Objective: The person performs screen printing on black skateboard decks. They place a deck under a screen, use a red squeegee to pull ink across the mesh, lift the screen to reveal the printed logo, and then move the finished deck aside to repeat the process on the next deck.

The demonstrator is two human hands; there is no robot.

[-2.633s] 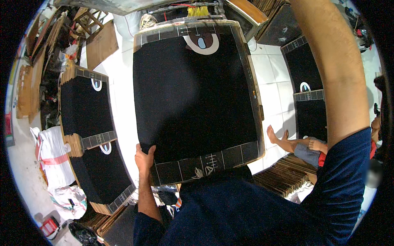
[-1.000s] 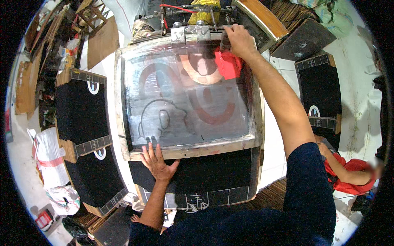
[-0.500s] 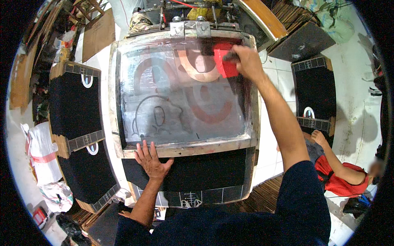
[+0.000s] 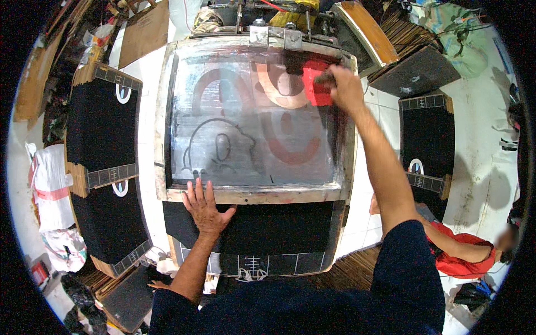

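Observation:
A printing screen (image 4: 312, 177) in a pale, stained wooden frame lies over a black board (image 4: 268, 223). Curved shapes and a cartoon outline show on its mesh. My right hand (image 4: 347, 92), blurred a little by motion, is closed around the dark handle of a red squeegee (image 4: 317, 84). The squeegee is at the screen's far right, beside dark ink; its contact edge is hard to make out. My left hand (image 4: 206, 209) is open, fingers spread over the frame's near edge, left of the middle.
Metal clamps (image 4: 258, 37) hold the screen's far edge. Black boards with eye prints stand on the left (image 4: 106, 128) and right (image 4: 427, 131). A co-worker in a red top (image 4: 446, 240) is at the right. Stacked boards (image 4: 421, 28) lean at the far right.
The view has shifted, so the screen appears farther right. The squeegee stays near the screen's far right, slightly nearer me. The co-worker's hand has left the right-hand board. My left hand remains on the frame.

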